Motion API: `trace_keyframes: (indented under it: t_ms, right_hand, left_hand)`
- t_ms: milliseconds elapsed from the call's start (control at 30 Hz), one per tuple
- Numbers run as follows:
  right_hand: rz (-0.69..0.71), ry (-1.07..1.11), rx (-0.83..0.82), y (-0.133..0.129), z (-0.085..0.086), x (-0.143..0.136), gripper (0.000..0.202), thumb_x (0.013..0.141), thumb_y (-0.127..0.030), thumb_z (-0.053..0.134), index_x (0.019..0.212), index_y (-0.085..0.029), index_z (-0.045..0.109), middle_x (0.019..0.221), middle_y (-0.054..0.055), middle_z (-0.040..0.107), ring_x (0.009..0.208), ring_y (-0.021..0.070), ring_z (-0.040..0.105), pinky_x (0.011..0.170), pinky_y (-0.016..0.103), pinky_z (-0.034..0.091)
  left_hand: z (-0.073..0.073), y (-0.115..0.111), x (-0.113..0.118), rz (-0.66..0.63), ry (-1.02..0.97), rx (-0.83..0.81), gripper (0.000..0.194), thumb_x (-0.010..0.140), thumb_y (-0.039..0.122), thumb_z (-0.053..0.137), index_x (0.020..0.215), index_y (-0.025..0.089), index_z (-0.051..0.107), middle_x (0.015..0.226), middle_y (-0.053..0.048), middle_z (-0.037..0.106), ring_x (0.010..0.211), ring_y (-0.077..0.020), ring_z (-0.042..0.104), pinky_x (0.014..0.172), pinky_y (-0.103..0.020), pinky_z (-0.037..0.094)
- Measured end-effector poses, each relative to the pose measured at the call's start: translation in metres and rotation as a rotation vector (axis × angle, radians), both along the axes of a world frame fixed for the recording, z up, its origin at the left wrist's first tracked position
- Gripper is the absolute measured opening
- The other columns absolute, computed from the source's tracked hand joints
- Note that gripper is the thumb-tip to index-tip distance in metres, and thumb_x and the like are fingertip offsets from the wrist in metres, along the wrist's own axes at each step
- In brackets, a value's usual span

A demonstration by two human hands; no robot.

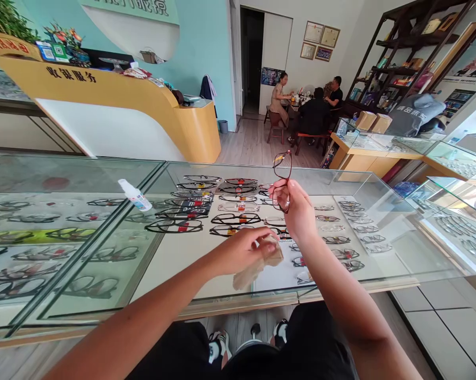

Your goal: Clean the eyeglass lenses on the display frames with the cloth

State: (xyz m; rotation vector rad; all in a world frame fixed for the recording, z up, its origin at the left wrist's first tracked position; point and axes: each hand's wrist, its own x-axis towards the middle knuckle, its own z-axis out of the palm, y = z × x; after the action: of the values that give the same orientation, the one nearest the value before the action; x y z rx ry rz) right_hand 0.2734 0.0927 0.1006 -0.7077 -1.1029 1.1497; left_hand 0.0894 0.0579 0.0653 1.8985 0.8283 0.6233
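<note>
My right hand [301, 207] is closed on a pair of dark-red-rimmed spectacles [287, 179] with clear lenses, raised above the clear glass-topped display case [206, 287] and tilted with one lens over the other. My left hand [241, 248] curls around a small tan folded cloth [274, 254], above the near part of that case. A white plastic spray bottle [135, 195] lies tipped over on the case's left side. Black-framed spectacles [174, 227] sit in rows at the case's middle; whether on or under its glass, I cannot tell.
</note>
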Motion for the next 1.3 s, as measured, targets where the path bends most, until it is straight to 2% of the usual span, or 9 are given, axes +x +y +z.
trace_keyframes:
  t_ms: [167, 233, 300, 400, 533, 633, 767, 1000, 1300]
  right_hand:
    - [-0.014, -0.106, 0.005, -0.001, -0.001, -0.001, 0.039, 0.100, -0.061, 0.061, 0.093, -0.025, 0.074, 0.091, 0.007, 0.076, 0.080, 0.0223, 0.063, 0.077, 0.036, 0.054]
    - [-0.018, -0.120, 0.035, -0.001, -0.003, 0.000, 0.039, 0.101, -0.059, 0.061, 0.089, -0.025, 0.075, 0.089, 0.007, 0.075, 0.079, 0.0221, 0.061, 0.078, 0.037, 0.052]
    - [-0.006, -0.134, 0.063, 0.000, -0.005, 0.001, 0.038, 0.102, -0.056, 0.060, 0.086, -0.025, 0.075, 0.087, 0.006, 0.074, 0.079, 0.0217, 0.060, 0.079, 0.037, 0.051]
    - [0.007, -0.201, 0.088, -0.002, -0.005, 0.002, 0.038, 0.102, -0.052, 0.059, 0.080, -0.025, 0.074, 0.082, 0.005, 0.073, 0.080, 0.0223, 0.059, 0.082, 0.038, 0.051]
    - [0.042, -0.307, 0.099, -0.004, -0.001, 0.003, 0.041, 0.101, -0.052, 0.059, 0.075, -0.025, 0.074, 0.078, 0.005, 0.073, 0.081, 0.0229, 0.060, 0.085, 0.039, 0.052]
    - [0.091, -0.348, 0.116, -0.005, 0.000, 0.003, 0.040, 0.101, -0.051, 0.060, 0.075, -0.024, 0.076, 0.078, 0.004, 0.074, 0.079, 0.0219, 0.060, 0.085, 0.038, 0.052]
    - [0.134, -0.368, 0.135, -0.003, -0.001, 0.003, 0.041, 0.101, -0.051, 0.060, 0.075, -0.024, 0.077, 0.078, 0.004, 0.074, 0.078, 0.0213, 0.060, 0.082, 0.038, 0.052]
    - [0.182, -0.403, 0.138, -0.002, -0.001, 0.004, 0.042, 0.100, -0.052, 0.059, 0.077, -0.023, 0.078, 0.077, 0.005, 0.075, 0.077, 0.0212, 0.060, 0.081, 0.038, 0.052]
    - [0.256, -0.403, 0.133, -0.001, -0.003, 0.005, 0.039, 0.101, -0.046, 0.058, 0.077, -0.024, 0.079, 0.076, 0.004, 0.077, 0.078, 0.0214, 0.062, 0.081, 0.037, 0.052]
  left_hand:
    - [-0.004, -0.004, 0.004, -0.211, 0.072, 0.223, 0.025, 0.104, 0.039, 0.072, 0.123, 0.031, 0.084, 0.129, -0.008, 0.082, 0.115, -0.0274, 0.075, 0.101, -0.036, 0.053]
    - [0.000, -0.003, 0.003, -0.241, 0.052, 0.236, 0.020, 0.106, 0.037, 0.069, 0.115, 0.029, 0.085, 0.123, -0.008, 0.083, 0.112, -0.0260, 0.076, 0.100, -0.036, 0.053]
    - [0.004, -0.001, 0.000, -0.132, 0.031, 0.271, 0.023, 0.108, 0.037, 0.063, 0.102, 0.025, 0.082, 0.104, -0.007, 0.082, 0.097, -0.0234, 0.074, 0.090, -0.034, 0.052]
    - [0.009, 0.005, -0.008, 0.165, -0.047, 0.384, 0.035, 0.110, 0.044, 0.058, 0.085, 0.023, 0.071, 0.080, -0.004, 0.072, 0.075, -0.0197, 0.063, 0.075, -0.032, 0.046]
    - [0.011, 0.013, -0.019, 0.491, -0.191, 0.494, 0.046, 0.110, 0.053, 0.055, 0.076, 0.023, 0.057, 0.069, -0.001, 0.060, 0.067, -0.0180, 0.053, 0.068, -0.032, 0.040]
    - [0.013, 0.017, -0.023, 0.608, -0.245, 0.554, 0.058, 0.110, 0.062, 0.052, 0.068, 0.023, 0.046, 0.061, 0.000, 0.046, 0.060, -0.0165, 0.042, 0.063, -0.034, 0.033]
    - [0.013, 0.020, -0.024, 0.571, -0.280, 0.629, 0.065, 0.110, 0.066, 0.051, 0.064, 0.022, 0.037, 0.059, 0.001, 0.037, 0.058, -0.0161, 0.034, 0.062, -0.036, 0.029]
    - [0.002, 0.025, -0.027, 0.571, -0.361, 0.573, 0.059, 0.111, 0.068, 0.044, 0.072, 0.024, 0.046, 0.068, -0.002, 0.047, 0.066, -0.0198, 0.044, 0.066, -0.038, 0.034]
    - [0.004, 0.023, -0.025, 0.512, -0.420, 0.725, 0.027, 0.113, 0.044, 0.053, 0.095, 0.024, 0.056, 0.086, -0.004, 0.061, 0.081, -0.0212, 0.057, 0.079, -0.038, 0.046]
